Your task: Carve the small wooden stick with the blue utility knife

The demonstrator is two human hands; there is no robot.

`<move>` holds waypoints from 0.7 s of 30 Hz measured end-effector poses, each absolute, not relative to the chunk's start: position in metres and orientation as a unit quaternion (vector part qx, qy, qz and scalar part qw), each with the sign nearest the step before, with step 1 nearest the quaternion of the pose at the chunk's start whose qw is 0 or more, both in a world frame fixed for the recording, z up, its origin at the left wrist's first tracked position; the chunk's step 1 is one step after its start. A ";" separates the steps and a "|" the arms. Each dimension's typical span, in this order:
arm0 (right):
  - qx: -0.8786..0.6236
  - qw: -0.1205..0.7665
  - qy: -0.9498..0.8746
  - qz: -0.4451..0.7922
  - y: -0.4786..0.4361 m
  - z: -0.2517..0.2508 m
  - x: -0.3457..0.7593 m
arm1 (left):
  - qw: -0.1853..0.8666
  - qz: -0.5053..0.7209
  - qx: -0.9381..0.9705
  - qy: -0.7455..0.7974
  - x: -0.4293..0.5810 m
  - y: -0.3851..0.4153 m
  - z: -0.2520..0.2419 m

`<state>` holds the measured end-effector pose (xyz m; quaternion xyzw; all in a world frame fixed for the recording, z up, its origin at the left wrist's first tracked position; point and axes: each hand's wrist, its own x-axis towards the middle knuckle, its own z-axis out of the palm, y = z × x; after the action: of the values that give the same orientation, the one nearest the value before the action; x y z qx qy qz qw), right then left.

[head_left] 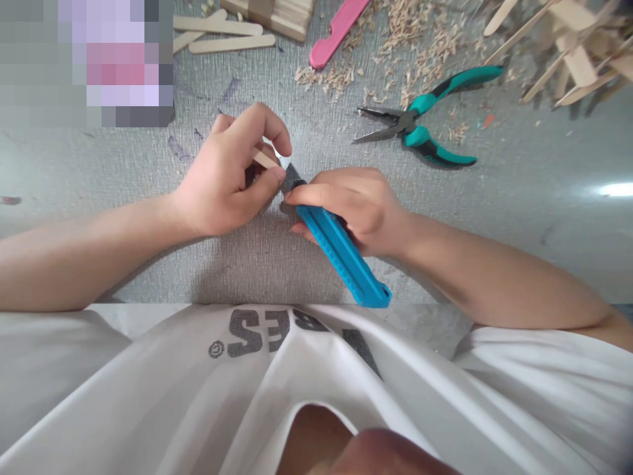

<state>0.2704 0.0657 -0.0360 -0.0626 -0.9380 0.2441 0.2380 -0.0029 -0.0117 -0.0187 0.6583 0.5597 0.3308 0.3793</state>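
My left hand (232, 175) is closed in a pinch on a small wooden stick piece (264, 159), held just above the grey table (99, 171). My right hand (353, 204) grips a blue utility knife (346, 254), fingers wrapped round its front end. The knife's dark blade (293, 175) points up and left and meets the wooden piece at my left fingertips. The knife's handle runs down and right toward my white shirt.
Teal-handled pliers (425, 125) lie open to the right. A pink stick (336, 31), plain wooden sticks (227, 36) and wood shavings (405, 46) lie at the back. A stick-built structure (573, 53) stands at the back right.
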 end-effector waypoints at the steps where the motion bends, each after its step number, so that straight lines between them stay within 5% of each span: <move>1: -0.064 0.234 -0.939 0.244 0.066 -0.036 0.271 | 0.388 0.335 0.652 0.558 -0.002 -0.012 -0.019; 14: -0.059 0.222 -0.945 0.231 0.065 -0.036 0.270 | 0.408 0.340 0.632 0.564 -0.002 -0.011 -0.018; 21: -0.054 0.233 -0.942 0.235 0.064 -0.035 0.270 | 0.332 0.315 0.680 0.572 -0.007 -0.010 -0.019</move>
<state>0.2696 0.0645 -0.0352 -0.0543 -0.9421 0.2348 0.2331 -0.0069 -0.0097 -0.0187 0.6805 0.5719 0.3154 0.3323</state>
